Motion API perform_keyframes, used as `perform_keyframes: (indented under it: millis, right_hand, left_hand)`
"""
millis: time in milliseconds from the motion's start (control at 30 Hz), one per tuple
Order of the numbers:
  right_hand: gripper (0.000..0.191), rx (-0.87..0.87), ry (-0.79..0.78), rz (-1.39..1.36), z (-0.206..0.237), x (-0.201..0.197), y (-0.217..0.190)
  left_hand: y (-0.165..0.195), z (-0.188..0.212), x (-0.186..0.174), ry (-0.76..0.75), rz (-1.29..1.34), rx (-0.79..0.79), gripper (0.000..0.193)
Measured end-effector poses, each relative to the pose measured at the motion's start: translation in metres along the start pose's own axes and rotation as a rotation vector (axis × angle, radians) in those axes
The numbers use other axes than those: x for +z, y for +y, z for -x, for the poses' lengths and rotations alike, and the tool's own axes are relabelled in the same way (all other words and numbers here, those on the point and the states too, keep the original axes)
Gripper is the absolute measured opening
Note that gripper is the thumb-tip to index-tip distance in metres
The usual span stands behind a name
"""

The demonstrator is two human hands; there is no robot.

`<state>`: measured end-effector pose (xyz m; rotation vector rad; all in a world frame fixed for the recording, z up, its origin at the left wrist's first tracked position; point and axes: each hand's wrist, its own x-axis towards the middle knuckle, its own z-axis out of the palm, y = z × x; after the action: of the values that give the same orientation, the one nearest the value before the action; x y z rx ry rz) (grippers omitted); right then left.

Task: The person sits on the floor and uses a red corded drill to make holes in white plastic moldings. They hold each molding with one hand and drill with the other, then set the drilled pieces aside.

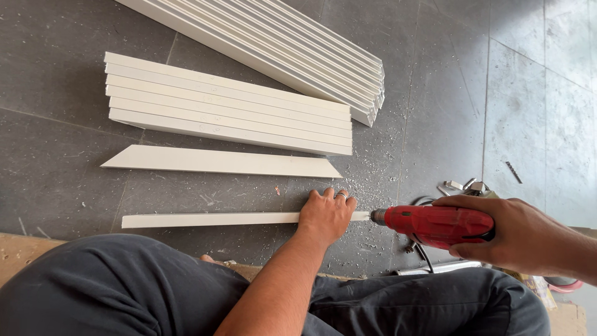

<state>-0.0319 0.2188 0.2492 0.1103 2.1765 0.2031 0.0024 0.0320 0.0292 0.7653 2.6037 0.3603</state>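
My left hand [326, 214] presses down on the right end of a narrow white strip [205, 219] lying on the dark stone floor. A ring sits on one finger. My right hand [516, 233] grips a red power drill [435, 224], held level, with its nose against the strip's right end beside my left fingers. The bit itself is hidden by the hand and the strip. My legs in dark trousers fill the bottom of the view.
A wider white strip with angled ends [217, 162] lies above the narrow one. Behind it are a flat row of white profiles [230, 112] and a longer slanted bundle [280, 43]. White shavings [373, 168] litter the floor. Metal brackets [463, 185] and a cable [426, 255] lie near the drill.
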Motion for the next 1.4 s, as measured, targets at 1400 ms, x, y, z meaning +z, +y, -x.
perform_keyframes:
  millis: [1400]
  right_hand:
    - [0.078,0.000,0.014,0.161,0.0031,0.0057,-0.0022]
  left_hand:
    - [0.0045,-0.0059,0.0040,-0.047,-0.028,-0.009,0.028]
